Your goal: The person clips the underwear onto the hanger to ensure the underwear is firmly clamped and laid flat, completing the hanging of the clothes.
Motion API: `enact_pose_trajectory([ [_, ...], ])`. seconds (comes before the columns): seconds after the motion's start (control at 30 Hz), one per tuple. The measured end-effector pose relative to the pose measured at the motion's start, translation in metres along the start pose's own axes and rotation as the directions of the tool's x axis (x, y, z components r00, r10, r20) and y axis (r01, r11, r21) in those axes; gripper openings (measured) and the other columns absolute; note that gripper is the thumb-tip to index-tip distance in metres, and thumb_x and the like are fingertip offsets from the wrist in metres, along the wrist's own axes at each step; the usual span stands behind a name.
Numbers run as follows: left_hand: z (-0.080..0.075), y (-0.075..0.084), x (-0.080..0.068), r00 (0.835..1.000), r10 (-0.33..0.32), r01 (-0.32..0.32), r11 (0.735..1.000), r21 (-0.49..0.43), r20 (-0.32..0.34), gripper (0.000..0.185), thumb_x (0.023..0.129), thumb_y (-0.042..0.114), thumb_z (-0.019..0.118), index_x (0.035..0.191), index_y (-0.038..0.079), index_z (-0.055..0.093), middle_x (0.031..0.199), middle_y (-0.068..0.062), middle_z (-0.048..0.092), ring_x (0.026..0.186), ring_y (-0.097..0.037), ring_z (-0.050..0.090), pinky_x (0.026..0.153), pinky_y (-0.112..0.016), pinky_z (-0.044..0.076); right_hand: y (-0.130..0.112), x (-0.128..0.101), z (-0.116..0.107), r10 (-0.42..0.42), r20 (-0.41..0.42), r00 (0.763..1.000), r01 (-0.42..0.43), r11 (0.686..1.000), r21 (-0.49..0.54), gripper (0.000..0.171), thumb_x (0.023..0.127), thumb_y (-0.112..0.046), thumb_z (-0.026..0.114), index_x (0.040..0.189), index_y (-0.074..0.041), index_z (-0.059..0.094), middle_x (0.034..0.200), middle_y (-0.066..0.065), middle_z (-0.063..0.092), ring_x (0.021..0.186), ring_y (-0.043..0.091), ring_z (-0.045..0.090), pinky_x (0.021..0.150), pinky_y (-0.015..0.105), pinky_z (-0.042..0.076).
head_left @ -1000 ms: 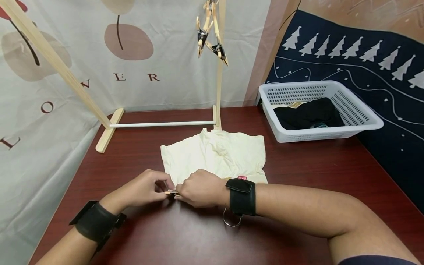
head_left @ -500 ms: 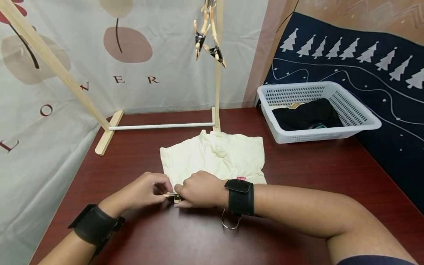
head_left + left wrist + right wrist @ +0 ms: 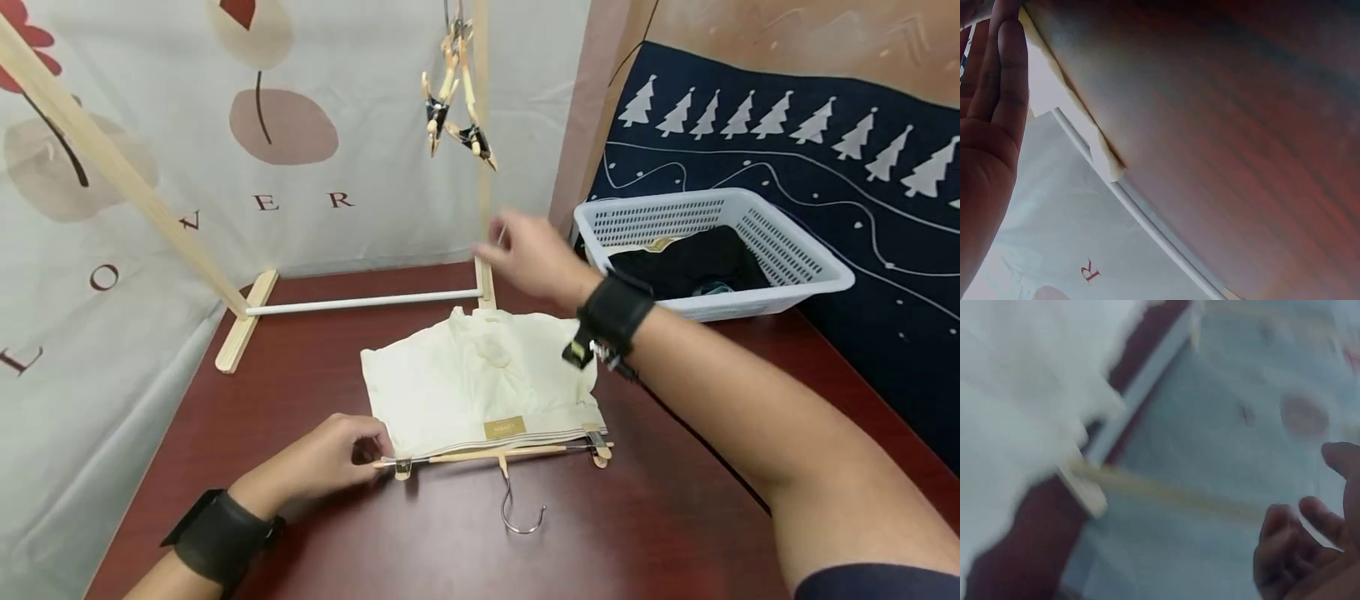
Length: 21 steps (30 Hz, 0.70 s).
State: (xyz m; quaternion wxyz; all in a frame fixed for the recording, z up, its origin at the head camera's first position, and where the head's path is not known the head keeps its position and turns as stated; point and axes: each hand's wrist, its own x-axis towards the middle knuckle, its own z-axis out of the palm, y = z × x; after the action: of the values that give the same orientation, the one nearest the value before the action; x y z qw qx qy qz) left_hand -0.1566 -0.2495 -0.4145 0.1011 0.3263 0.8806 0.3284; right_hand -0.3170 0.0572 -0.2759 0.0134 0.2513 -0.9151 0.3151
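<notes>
Cream shorts (image 3: 427,375) lie flat on the table, their waistband with a gold label (image 3: 505,427) toward me. A clip hanger (image 3: 465,456) lies along that waistband, its metal hook pointing at me; its right clip (image 3: 597,446) grips the band. The left clip (image 3: 403,468) sits at the left corner. My left hand (image 3: 333,454) pinches the hanger's left end between thumb and forefinger. Raised above the far side of the shorts, my right hand (image 3: 536,254) holds nothing, its fingers loosely bent. The same right hand (image 3: 1310,550) appears blurred in the right wrist view.
A wooden rack with a white bottom rod (image 3: 367,302) stands behind the shorts. From above hang more clip hangers (image 3: 453,100) near the rack's right post. At the back right is a white basket (image 3: 795,292) holding dark clothing (image 3: 693,262).
My right hand has let go of the hanger's left clip and moved up and right toward the rack's post. The whole hanger now shows. The left hand stays at the left end.
</notes>
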Motion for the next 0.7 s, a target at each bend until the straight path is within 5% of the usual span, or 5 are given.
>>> enact_pose_trajectory([
  [0.13,0.006,0.002,-0.004,1.0,-0.022,0.022,0.999,-0.024,-0.001,0.019,0.082,0.001,0.077,0.083,0.018,0.067,0.082,0.01,0.068,0.076,0.002,0.064,0.069,-0.023,0.057,0.01,0.039,-0.035,0.116,0.019,0.993,-0.118,0.979,0.168,0.071,0.096,-0.046,0.063,0.154,-0.022,0.031,0.145,0.009,0.049,0.105,0.025,0.062,0.085,0.038,0.053],
  [0.27,0.01,0.004,-0.004,1.0,-0.021,0.022,1.0,0.008,-0.017,0.023,0.081,-0.001,0.076,0.082,0.02,0.066,0.08,0.015,0.065,0.074,0.004,0.062,0.067,-0.022,0.055,0.013,0.061,-0.046,0.076,0.051,0.996,-0.084,0.981,0.178,0.077,0.097,-0.047,0.061,0.159,-0.025,0.022,0.147,0.006,0.047,0.1,0.027,0.064,0.08,0.036,0.054],
  [0.4,0.011,0.006,-0.003,1.0,-0.016,0.017,0.998,0.06,-0.021,0.03,0.079,-0.002,0.075,0.083,0.025,0.064,0.079,0.016,0.063,0.072,0.004,0.059,0.065,-0.021,0.054,0.017,0.069,-0.044,-0.009,0.02,1.0,0.006,0.991,0.137,0.044,0.099,-0.04,0.06,0.132,-0.013,0.054,0.12,0.007,0.06,0.086,0.023,0.063,0.069,0.031,0.051],
  [0.53,0.011,0.011,-0.001,0.999,-0.014,0.019,0.985,0.171,-0.03,0.033,0.075,0.0,0.077,0.088,0.025,0.06,0.079,0.015,0.061,0.072,0.004,0.057,0.064,-0.019,0.051,0.019,0.073,-0.041,-0.07,-0.025,0.997,0.073,0.988,0.137,0.022,0.099,-0.035,0.061,0.101,-0.013,0.059,0.098,0.002,0.061,0.077,0.02,0.061,0.064,0.03,0.051],
  [0.7,0.018,0.019,0.006,0.994,0.098,-0.061,0.878,0.475,-0.054,0.042,0.067,0.013,0.083,0.104,0.021,0.063,0.083,0.014,0.06,0.076,-0.001,0.055,0.07,-0.025,0.048,0.022,0.075,-0.039,-0.069,-0.046,0.997,0.074,0.988,0.133,0.021,0.099,-0.034,0.062,0.1,-0.013,0.059,0.093,0.0,0.061,0.074,0.019,0.06,0.063,0.029,0.052],
])
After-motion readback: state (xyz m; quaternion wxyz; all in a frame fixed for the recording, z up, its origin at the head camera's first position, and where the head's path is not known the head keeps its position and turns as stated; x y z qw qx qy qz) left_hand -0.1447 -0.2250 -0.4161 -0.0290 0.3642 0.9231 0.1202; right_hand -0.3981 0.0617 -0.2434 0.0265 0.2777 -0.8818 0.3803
